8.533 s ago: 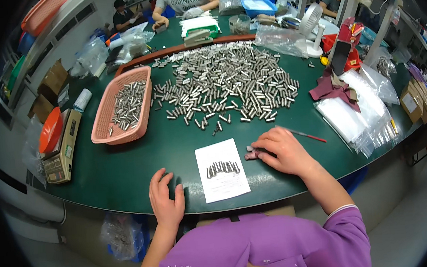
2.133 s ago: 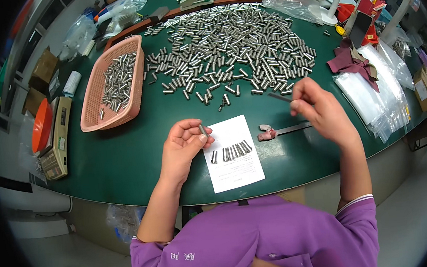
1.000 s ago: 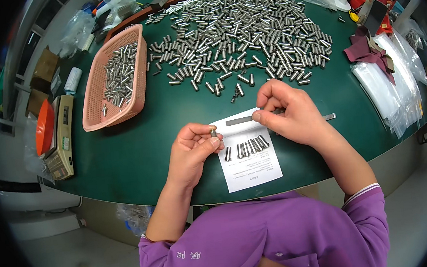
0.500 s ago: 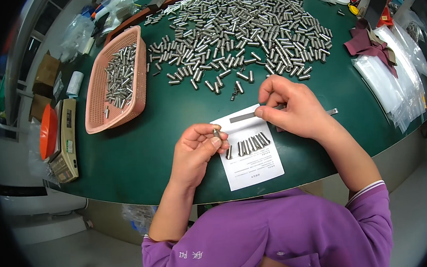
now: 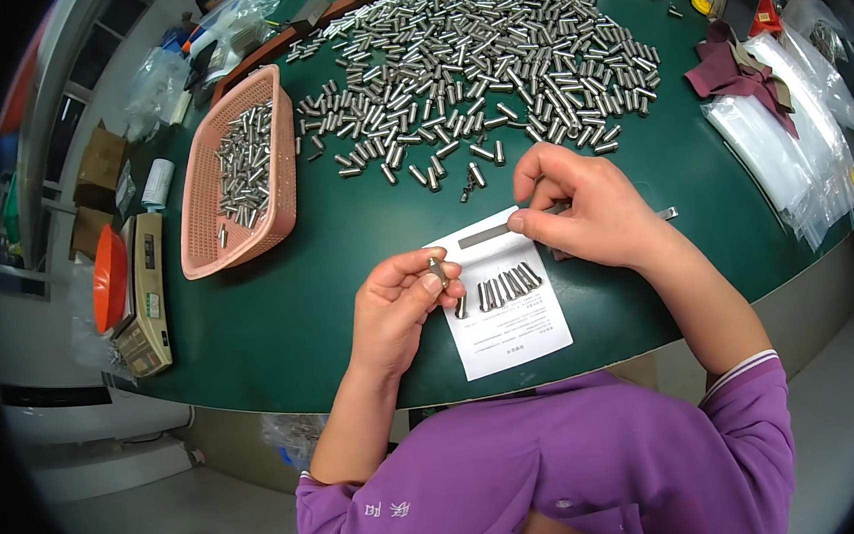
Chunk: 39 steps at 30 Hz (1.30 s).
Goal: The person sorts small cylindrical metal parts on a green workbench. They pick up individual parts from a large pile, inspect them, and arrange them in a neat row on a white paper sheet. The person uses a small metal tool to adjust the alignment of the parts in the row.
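My left hand (image 5: 397,304) is closed, pinching a short metal pin (image 5: 436,270) upright between thumb and fingers. To its right, my right hand (image 5: 588,204) grips a flat grey strip (image 5: 485,235) that looks like a file, its blade reaching left over the top of a printed sheet of paper (image 5: 513,345). A silver end (image 5: 668,214) sticks out beyond the right side of that hand; whether it belongs to the strip is hidden. Several metal pins (image 5: 511,286) lie in a row on the paper, and one more (image 5: 461,306) lies just below my left fingers.
A large heap of metal pins (image 5: 471,63) spreads over the far side of the green table (image 5: 343,223). At the left stand a pink plastic basket (image 5: 286,193) holding more pins and a scale (image 5: 149,299) with an orange pan (image 5: 109,279). Plastic bags (image 5: 774,154) and a maroon cloth (image 5: 741,77) lie right.
The whole view has shifted slightly. Both hands keep nearly the same place and hold on the pin and the strip.
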### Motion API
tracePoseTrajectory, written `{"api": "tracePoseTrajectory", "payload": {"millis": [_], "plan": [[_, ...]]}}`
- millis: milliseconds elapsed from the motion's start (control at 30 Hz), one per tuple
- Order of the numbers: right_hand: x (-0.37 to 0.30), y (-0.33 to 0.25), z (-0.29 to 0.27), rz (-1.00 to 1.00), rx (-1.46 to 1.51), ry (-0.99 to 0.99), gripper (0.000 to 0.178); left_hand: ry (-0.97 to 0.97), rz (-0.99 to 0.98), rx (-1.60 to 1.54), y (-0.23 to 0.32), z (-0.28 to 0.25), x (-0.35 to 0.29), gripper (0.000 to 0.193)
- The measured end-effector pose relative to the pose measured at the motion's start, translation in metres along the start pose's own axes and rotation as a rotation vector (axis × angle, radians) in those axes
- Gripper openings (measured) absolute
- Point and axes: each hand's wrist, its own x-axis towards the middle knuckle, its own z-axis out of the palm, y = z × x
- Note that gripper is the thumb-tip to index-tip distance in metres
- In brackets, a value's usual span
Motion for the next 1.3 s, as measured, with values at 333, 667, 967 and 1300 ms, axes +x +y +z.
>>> {"api": "tracePoseTrajectory", "payload": {"millis": [333, 667, 967, 1300], "plan": [[0.004, -0.011, 0.022, -0.135, -0.085, -0.040, 0.026, -0.089, 0.009, -0.015, -0.006, -0.005, 0.002, 0.025], [-0.001, -0.003, 0.014, -0.059, -0.002, -0.023, 0.028, -0.046, 0.042, -0.039, -0.005, 0.000, 0.004, 0.024], [0.003, -0.014, 0.032, -0.157, -0.044, -0.043, 0.025, -0.116, 0.029, 0.001, -0.011, -0.001, 0.004, 0.022], [0.003, -0.004, 0.022, -0.086, -0.029, -0.025, 0.027, -0.020, 0.029, 0.004, -0.006, 0.006, 0.004, 0.023]]}}
